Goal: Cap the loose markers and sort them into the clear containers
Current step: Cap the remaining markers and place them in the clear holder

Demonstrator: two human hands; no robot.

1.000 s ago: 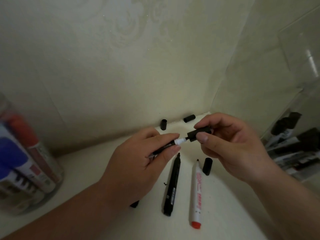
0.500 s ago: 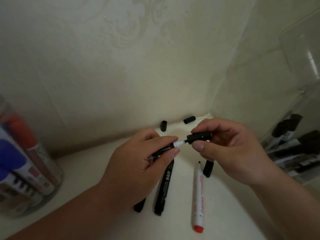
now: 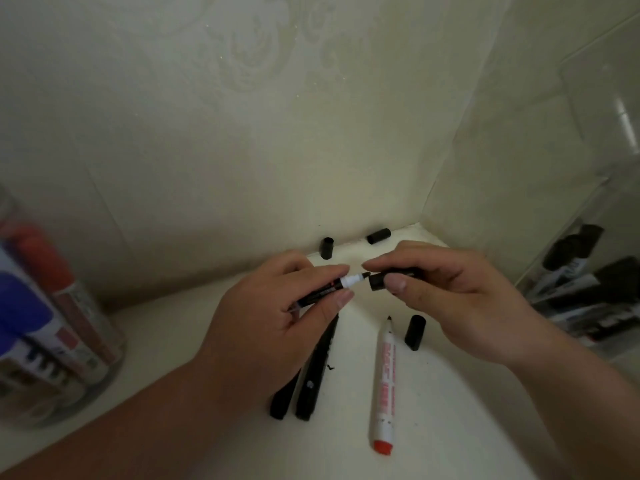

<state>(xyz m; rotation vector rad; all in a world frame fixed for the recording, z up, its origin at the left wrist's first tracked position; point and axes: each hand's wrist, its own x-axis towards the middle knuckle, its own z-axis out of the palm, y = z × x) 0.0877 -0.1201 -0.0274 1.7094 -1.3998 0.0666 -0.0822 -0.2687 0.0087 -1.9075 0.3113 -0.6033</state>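
My left hand (image 3: 277, 320) grips a black marker (image 3: 325, 289) with a white neck, its tip pointing right. My right hand (image 3: 446, 292) pinches a black cap (image 3: 379, 281) just right of that tip, a small gap between them. Below my hands lie a black uncapped marker (image 3: 313, 375) and a white marker (image 3: 383, 386) with a red end, uncapped. A loose black cap (image 3: 414, 332) lies beside the white marker. Two more black caps (image 3: 327, 248) (image 3: 379, 235) sit by the back wall.
A clear round container (image 3: 86, 348) at the left holds red and blue markers. A clear container (image 3: 595, 292) at the right holds black markers. The white surface (image 3: 450, 427) ends in a corner between two pale walls.
The cap has come apart from the marker tip; a second ago it sat against the tip. The black marker on the surface has shifted left and nearer my left wrist.
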